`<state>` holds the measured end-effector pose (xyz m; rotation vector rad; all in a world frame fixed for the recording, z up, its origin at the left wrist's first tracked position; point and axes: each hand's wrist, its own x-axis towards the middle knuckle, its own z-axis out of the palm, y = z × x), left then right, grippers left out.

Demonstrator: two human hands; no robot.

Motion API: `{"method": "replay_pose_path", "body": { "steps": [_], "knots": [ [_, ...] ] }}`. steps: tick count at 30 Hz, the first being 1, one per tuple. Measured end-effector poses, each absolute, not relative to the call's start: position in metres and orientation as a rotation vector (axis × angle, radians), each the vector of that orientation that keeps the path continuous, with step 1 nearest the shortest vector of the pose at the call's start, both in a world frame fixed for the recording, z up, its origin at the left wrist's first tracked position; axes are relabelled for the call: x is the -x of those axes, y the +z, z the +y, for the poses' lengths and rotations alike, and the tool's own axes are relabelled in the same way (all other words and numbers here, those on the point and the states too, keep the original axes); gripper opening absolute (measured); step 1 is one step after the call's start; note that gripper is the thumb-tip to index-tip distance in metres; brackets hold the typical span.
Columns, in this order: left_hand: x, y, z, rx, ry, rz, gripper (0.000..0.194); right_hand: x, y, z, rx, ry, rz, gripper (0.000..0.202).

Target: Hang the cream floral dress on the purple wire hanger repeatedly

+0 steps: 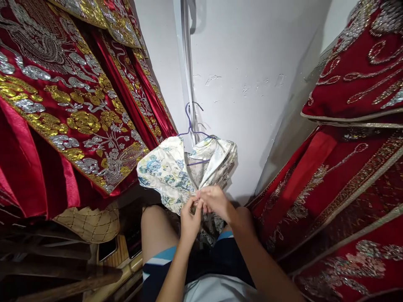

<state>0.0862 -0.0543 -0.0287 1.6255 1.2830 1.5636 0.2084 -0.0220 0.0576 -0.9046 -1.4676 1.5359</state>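
Note:
A cream floral garment with blue and green flowers hangs on a purple wire hanger in front of me. Its neckline lies open in a V, and the lower part drops over my lap. At the bottom of the V, my left hand pinches the front edge of the garment. My right hand meets it there, fingers closed on the cloth at the same spot. The fingertips of both hands touch or nearly touch. Whether a button or other fastener is between them is hidden.
Red embroidered garments with gold and silver sequins hang at the left. More red beaded garments hang at the right. Behind the hanger is a white wall. A bamboo seat with a dark phone-like object stands lower left.

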Motion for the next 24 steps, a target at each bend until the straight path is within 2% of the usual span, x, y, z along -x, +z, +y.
{"method": "replay_pose_path", "body": {
  "steps": [5, 8, 11, 13, 16, 17, 21, 24],
  "knots": [
    [-0.07, -0.041, -0.036, -1.871, 1.481, 1.438, 0.024, -0.202, 0.142, 0.027, 0.721, 1.353, -1.364, 0.021],
    [-0.053, -0.042, -0.028, -2.018, 1.371, 1.481, 0.022, -0.192, 0.173, 0.042, 0.664, 1.35, -1.281, 0.021],
    [-0.04, -0.017, -0.022, -2.071, 1.331, 1.461, 0.017, -0.186, 0.171, 0.04, 0.633, 1.373, -1.277, 0.019],
    [-0.035, 0.016, -0.019, -2.085, 1.44, 1.416, 0.013, -0.187, 0.161, 0.035, 0.623, 1.373, -1.313, 0.019],
    [-0.036, 0.082, -0.01, -2.137, 1.788, 1.329, 0.034, -0.191, 0.151, 0.029, 0.622, 1.301, -1.382, 0.019],
    [-0.038, 0.103, -0.006, -2.176, 1.844, 1.313, 0.035, -0.193, 0.151, 0.028, 0.615, 1.266, -1.412, 0.019],
    [-0.048, 0.16, 0.006, -2.49, 1.691, 1.267, 0.019, -0.194, 0.152, 0.032, 0.649, 1.043, -1.507, 0.023],
    [-0.05, 0.171, 0.003, -2.452, 1.877, 1.337, 0.02, -0.19, 0.136, 0.038, 0.807, 0.846, -1.57, 0.024]
  ]
}}
